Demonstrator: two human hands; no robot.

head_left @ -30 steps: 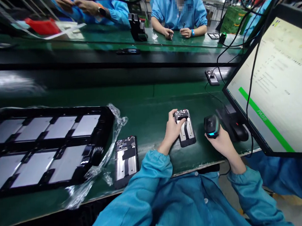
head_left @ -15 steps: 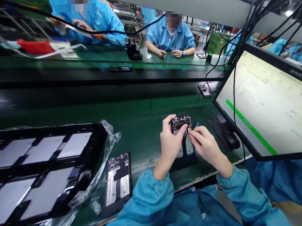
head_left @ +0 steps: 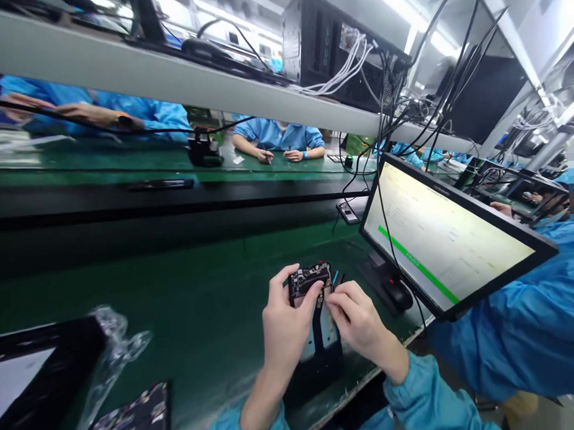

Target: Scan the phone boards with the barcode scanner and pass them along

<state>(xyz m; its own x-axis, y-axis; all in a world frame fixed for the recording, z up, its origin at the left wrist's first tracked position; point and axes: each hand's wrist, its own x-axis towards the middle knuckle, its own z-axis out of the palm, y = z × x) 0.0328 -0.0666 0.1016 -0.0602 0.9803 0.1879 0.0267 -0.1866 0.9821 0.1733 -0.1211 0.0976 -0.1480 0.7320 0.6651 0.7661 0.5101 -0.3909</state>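
An opened phone (head_left: 316, 340) with a bare circuit board at its top end lies on the green table (head_left: 213, 275). My left hand (head_left: 287, 313) grips its upper part, fingers round the left edge and thumb on the board. My right hand (head_left: 360, 316) is at the phone's right side, its thumb and index finger pinched together by the board's lower edge; whatever is between those fingertips is too small to make out. A second opened phone (head_left: 134, 421) lies at the bottom left, partly cut off by the frame.
A monitor (head_left: 430, 234) with a green bar stands at the right, a black mouse (head_left: 397, 294) beside its base. A black tray (head_left: 69, 351) with clear plastic film (head_left: 114, 349) is at the left. Across the bench a person's hands (head_left: 277, 156) are visible. Another person (head_left: 533, 312) is at the right.
The view has tilted up and turned right, so the tray and second phone are now partly out of frame. Both hands keep nearly the same pose on the phone.
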